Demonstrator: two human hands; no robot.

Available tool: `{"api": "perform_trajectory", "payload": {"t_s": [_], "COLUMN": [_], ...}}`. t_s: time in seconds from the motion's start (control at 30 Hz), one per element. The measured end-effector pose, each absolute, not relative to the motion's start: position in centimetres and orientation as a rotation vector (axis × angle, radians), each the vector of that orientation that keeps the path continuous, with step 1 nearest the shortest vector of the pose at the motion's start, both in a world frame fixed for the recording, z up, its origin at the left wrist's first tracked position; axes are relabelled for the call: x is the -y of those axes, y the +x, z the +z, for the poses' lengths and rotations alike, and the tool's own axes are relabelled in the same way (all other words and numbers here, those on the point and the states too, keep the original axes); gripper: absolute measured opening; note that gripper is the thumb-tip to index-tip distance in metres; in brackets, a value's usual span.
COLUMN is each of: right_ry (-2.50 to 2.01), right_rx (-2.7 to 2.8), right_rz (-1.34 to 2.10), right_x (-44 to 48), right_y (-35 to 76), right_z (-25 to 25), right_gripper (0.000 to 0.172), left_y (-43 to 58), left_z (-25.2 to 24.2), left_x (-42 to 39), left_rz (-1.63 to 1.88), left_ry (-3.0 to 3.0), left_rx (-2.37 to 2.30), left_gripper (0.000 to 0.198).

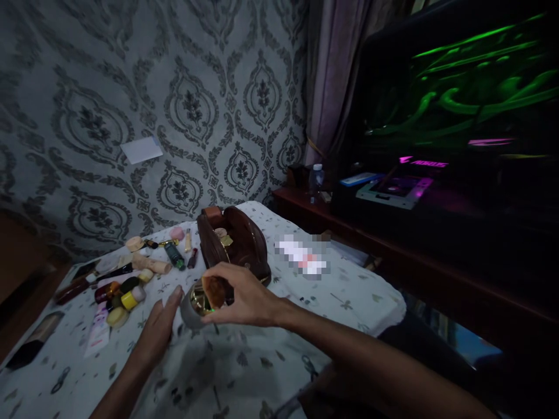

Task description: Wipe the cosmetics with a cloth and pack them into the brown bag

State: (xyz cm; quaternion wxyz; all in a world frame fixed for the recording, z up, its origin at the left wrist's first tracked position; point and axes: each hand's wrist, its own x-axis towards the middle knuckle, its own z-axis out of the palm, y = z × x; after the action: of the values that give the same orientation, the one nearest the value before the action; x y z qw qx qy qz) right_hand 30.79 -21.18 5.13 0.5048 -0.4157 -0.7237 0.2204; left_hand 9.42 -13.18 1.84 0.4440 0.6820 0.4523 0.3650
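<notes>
My right hand (pixel 244 299) is curled over a small round compact (pixel 201 300) with a gold rim and an orange pad, gripping it from above. Beside it, my left hand (pixel 159 329) touches the compact's left side with its fingers together and the thumb up. Both hover just above a patterned white cloth (pixel 244 361). Right behind them stands a brown leather pouch (pixel 238 241), its top open.
Several cosmetics (pixel 131 279), among them tubes, small jars and brushes, lie scattered on the cloth at the left. A dark wooden ledge (pixel 393 244) at the right carries a water bottle (pixel 315 181) and a glowing screen (pixel 471 99). Patterned wallpaper lies behind.
</notes>
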Motion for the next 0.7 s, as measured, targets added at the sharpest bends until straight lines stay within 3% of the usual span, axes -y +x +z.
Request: {"api": "perform_trajectory", "payload": {"t_s": [0.07, 0.17, 0.23, 0.3, 0.37, 0.57, 0.7], "right_ry": [-1.050, -1.140, -1.193, -1.251, -1.309, -1.440, -1.517], "right_rx": [1.617, 1.494, 1.465, 1.447, 1.435, 1.504, 1.592], "right_rz": [0.612, 0.546, 0.461, 0.353, 0.266, 0.056, 0.009], "right_x": [21.4, 21.7, 21.7, 21.4, 20.7, 18.3, 18.0], "right_y": [31.6, 33.1, 34.2, 35.2, 36.1, 37.5, 38.2], "right_z": [5.9, 7.2, 7.9, 8.3, 8.4, 8.3, 8.0], "right_gripper": [0.044, 0.041, 0.041, 0.044, 0.045, 0.038, 0.037], "left_y": [8.4, 6.4, 5.2, 4.7, 5.6, 14.3, 17.9], "left_z": [1.6, 0.9, 0.6, 1.0, 2.2, 6.2, 6.1], "left_x": [12.0, 10.7, 10.1, 9.9, 10.0, 10.5, 9.7], "left_rz": [0.847, 0.428, 0.125, 0.039, 0.139, 0.720, 0.751], "left_ry": [1.989, 2.575, 2.728, 2.777, 2.823, 3.104, 3.231], "left_rx": [-1.243, -1.408, -1.355, -1.206, -1.027, -0.582, -0.505], "left_gripper": [0.035, 0.035, 0.044, 0.058, 0.063, 0.045, 0.042]}}
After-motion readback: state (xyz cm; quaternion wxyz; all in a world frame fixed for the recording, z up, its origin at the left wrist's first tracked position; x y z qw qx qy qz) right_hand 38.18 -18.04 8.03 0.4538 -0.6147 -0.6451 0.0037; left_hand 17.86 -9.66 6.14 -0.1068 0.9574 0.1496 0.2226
